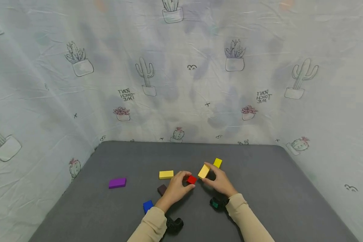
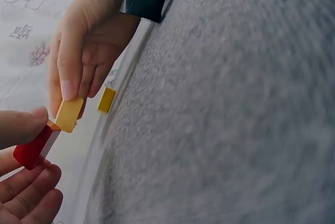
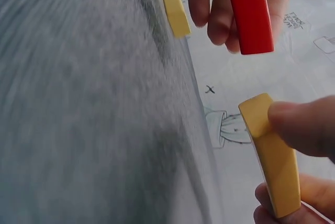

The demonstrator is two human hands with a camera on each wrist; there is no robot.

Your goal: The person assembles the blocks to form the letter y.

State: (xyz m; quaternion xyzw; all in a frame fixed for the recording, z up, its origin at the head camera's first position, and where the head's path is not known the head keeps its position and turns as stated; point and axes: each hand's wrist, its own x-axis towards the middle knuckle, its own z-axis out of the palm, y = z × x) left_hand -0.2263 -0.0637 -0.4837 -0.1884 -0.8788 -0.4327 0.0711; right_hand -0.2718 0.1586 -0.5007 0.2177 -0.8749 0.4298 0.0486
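Observation:
My left hand [image 1: 177, 187] pinches a red block [image 1: 191, 179] between thumb and fingers. Facing it, my right hand [image 1: 220, 179] holds a pale orange-yellow block [image 1: 204, 171] by thumb and fingertips. A narrow gap parts the two blocks in the head view, and the right wrist view shows the red block [image 3: 252, 20] apart from the orange-yellow block [image 3: 273, 156]. Just behind the right fingers lies a bright yellow block [image 1: 217, 163]. Near the left hand are a light yellow block [image 1: 166, 174] and a dark brown block [image 1: 161, 190], the latter partly hidden by that hand.
On the grey table [image 1: 133, 158], a purple block [image 1: 117, 183] lies at left and a blue block [image 1: 148, 206] beside the left sleeve. Black wrist devices sit at both wrists. A white curtain [image 1: 181, 84] with cactus drawings hangs behind the table.

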